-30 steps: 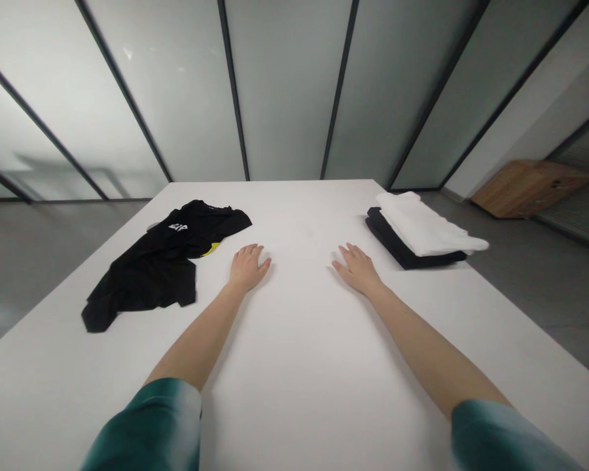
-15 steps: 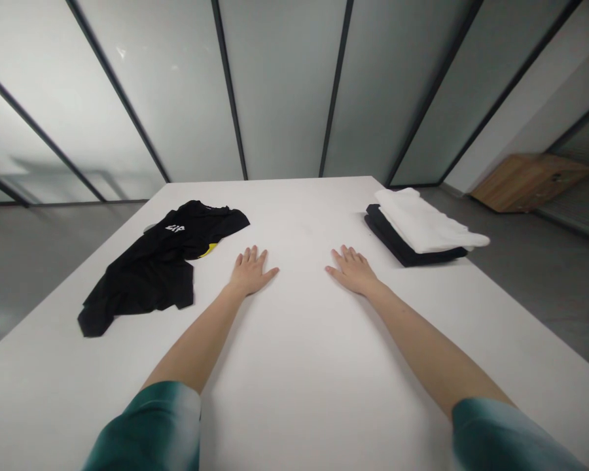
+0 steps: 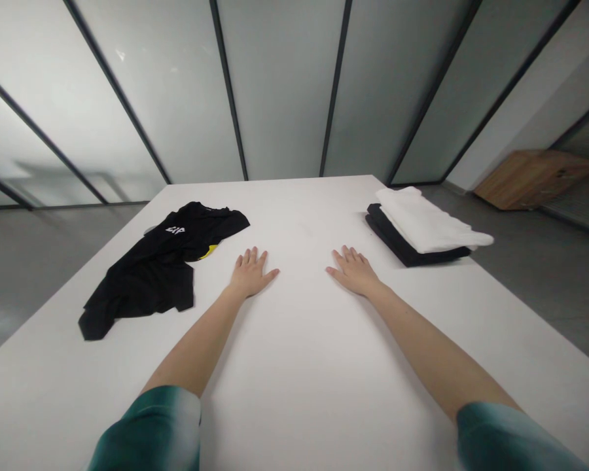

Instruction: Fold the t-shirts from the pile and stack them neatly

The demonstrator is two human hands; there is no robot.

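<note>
Both hands flat and empty on the white worktop, clothing to either side.

The left hand [image 3: 250, 275] and right hand [image 3: 354, 271] lie palm down on the worktop [image 3: 299, 366], fingers spread, each grip apart and holding nothing; the bare patch between them looks kept free as working room. Just beyond the left hand's outer side lies a crumpled black T-shirt [image 3: 161, 268], loose and unfolded, near but not touching the fingers. Off the right hand's outer side, a little farther away, a folded white garment [image 3: 429, 226] rests on a folded black garment [image 3: 402, 245], stacked neatly, probably to keep them tidy and apart from the loose shirt.
</note>
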